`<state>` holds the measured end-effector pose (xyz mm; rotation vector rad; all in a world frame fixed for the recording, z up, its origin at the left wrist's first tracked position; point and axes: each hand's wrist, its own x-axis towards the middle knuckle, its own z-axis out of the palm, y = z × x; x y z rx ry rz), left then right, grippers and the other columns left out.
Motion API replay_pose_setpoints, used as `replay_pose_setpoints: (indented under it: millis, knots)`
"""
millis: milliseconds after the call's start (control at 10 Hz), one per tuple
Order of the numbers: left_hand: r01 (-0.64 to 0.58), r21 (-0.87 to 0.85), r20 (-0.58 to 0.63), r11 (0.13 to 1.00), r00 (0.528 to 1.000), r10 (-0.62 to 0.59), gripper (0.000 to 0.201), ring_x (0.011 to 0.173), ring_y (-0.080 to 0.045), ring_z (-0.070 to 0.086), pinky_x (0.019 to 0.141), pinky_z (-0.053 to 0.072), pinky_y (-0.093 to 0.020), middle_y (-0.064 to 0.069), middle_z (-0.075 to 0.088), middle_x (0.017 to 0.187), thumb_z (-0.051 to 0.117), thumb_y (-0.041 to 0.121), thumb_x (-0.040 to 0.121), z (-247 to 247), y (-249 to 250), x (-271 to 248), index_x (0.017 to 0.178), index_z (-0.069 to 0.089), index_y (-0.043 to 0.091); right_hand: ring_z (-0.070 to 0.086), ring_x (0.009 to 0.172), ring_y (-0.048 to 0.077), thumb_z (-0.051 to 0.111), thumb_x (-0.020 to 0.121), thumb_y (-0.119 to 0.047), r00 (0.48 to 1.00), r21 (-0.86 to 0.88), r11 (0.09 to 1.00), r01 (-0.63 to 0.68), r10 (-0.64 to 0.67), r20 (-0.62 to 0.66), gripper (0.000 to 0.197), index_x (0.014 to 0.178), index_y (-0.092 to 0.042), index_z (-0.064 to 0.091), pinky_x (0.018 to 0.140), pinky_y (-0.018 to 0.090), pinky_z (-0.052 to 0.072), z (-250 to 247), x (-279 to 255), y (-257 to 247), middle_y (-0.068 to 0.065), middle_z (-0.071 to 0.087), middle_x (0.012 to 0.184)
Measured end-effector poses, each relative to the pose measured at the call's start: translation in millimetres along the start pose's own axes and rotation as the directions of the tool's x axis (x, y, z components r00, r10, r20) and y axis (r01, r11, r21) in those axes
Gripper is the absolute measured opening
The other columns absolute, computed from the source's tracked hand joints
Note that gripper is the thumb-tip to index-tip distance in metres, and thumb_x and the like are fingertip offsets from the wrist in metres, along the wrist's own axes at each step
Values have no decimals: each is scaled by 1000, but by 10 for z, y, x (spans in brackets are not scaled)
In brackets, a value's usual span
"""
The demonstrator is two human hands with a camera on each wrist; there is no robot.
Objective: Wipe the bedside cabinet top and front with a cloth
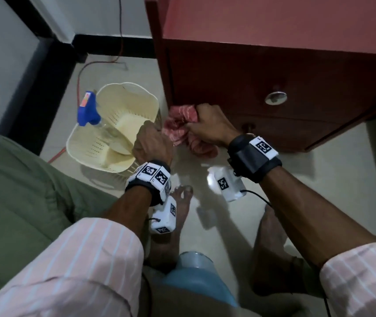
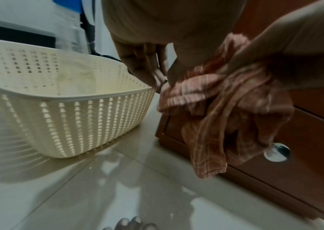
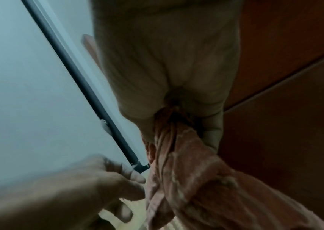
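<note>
Soft, light pink striped cotton cloth (image 1: 183,128), bunched in right hand's (image 1: 208,126) curled fingers; left hand (image 1: 152,145) pinches its edge; best gripped as a wad.

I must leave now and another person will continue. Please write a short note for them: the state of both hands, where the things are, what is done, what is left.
Right hand: grips the bunched pink cloth near the cabinet front, lower left corner, by the drawers.
Left hand: pinches a corner of the same cloth, above the cream basket.
Spray bottle leans in the basket on the floor.
Done: cannot tell from these views which surfaces are wiped.
Left: spread the cloth, then wipe the cabinet top and front as needed.
</note>
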<state>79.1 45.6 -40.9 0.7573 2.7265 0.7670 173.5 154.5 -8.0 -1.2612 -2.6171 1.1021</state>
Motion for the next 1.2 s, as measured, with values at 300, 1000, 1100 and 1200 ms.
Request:
replay_pose_setpoints:
  millis: [300, 1000, 1100, 1200]
  knots:
    - [207, 299, 155, 932, 953, -261, 35, 120, -36, 58, 99, 44, -43, -17, 62, 126, 53, 33, 96, -99, -564, 132, 121, 60, 8, 60, 91, 28, 55, 79, -6, 876, 142, 901, 411, -346, -337, 33, 111, -1, 56, 71, 22, 36, 304, 395, -970, 14, 65, 100]
    - [114, 304, 177, 946, 969, -174, 27, 112, -37, 62, 87, 49, -38, -18, 64, 121, 43, 15, 99, 28, -401, 440, 114, 62, 4, 58, 92, 39, 48, 91, -10, 950, -291, 909, 298, -312, -1, 18, 102, 1, 56, 68, 40, 39, 1093, 913, -582, 23, 54, 110]
    - [114, 294, 172, 949, 970, -170, 24, 112, -36, 63, 89, 49, -39, -17, 64, 122, 48, 13, 96, 27, -355, 456, 114, 63, 5, 59, 90, 38, 48, 92, -11, 915, -301, 868, 394, -400, 45, 17, 98, 1, 58, 66, 36, 34, 960, 830, -601, 22, 58, 106]
    - [150, 270, 162, 951, 967, -198, 23, 113, -36, 63, 90, 49, -38, -17, 65, 121, 53, 16, 95, 8, -307, 420, 113, 64, 7, 61, 83, 36, 51, 89, -15, 887, -315, 834, 453, -458, 65, 13, 92, -4, 58, 62, 33, 33, 821, 721, -579, 17, 62, 97]
